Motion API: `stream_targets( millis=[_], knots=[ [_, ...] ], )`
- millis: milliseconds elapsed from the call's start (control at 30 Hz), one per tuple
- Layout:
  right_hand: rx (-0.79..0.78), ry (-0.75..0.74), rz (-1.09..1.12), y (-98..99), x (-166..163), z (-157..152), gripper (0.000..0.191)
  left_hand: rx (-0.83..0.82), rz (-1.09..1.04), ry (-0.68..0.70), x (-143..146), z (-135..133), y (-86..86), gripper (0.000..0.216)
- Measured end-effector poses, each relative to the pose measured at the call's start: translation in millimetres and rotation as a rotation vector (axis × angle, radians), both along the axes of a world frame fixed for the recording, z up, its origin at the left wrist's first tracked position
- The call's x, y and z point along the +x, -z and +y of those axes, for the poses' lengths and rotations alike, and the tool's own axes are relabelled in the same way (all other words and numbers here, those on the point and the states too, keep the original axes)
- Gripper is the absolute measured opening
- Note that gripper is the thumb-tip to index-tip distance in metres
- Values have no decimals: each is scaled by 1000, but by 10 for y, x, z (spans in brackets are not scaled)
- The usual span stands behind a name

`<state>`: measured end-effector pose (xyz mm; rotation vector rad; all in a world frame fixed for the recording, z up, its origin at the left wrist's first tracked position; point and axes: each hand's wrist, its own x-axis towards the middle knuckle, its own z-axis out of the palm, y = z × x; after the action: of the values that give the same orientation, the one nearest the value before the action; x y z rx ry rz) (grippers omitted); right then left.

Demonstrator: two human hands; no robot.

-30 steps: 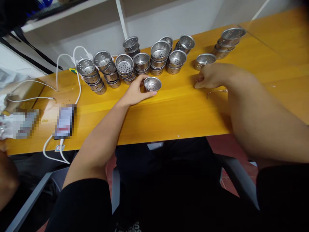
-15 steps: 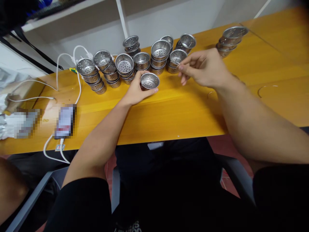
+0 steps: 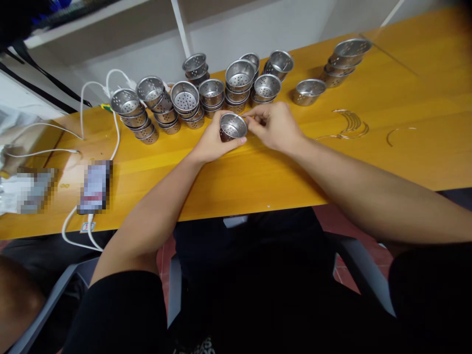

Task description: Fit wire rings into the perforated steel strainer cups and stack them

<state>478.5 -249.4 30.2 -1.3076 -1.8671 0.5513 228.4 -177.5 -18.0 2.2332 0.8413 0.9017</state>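
My left hand (image 3: 211,142) grips a small perforated steel cup (image 3: 232,127), tilted and lifted a little off the yellow table (image 3: 258,167). My right hand (image 3: 275,125) is pinched at the cup's right rim, its fingers closed on something thin that I cannot make out. Behind my hands stand several stacks of the same steel cups (image 3: 184,101). A single cup (image 3: 309,91) sits apart to the right. A bundle of curved wire handles (image 3: 348,123) lies on the table right of my right hand.
Another stack of cups (image 3: 344,56) stands at the back right, and a loose wire (image 3: 400,132) lies further right. White cables (image 3: 114,123) and a phone (image 3: 95,187) lie at the left. A white shelf post (image 3: 180,27) rises behind the table.
My right hand left the wire bundle, moved left and now meets the cup. My left hand lifted and tilted the cup off the table.
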Motion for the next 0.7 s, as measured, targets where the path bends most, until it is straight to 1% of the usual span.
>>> stream_targets(
  millis=[200, 367, 567, 700],
  knots=[
    [-3, 25, 14, 53, -63, 19, 40, -21, -6, -7, 38, -59, -10, 122],
    [-8, 45, 26, 84, -93, 32, 43, -24, -4, -56, 67, -95, -30, 115],
    [7, 37, 38, 85, -95, 21, 37, -28, -16, -68, 80, -119, -45, 115],
    [-12, 52, 55, 80, -125, 9, 41, -10, -3, -80, 92, -150, -72, 110]
  ],
)
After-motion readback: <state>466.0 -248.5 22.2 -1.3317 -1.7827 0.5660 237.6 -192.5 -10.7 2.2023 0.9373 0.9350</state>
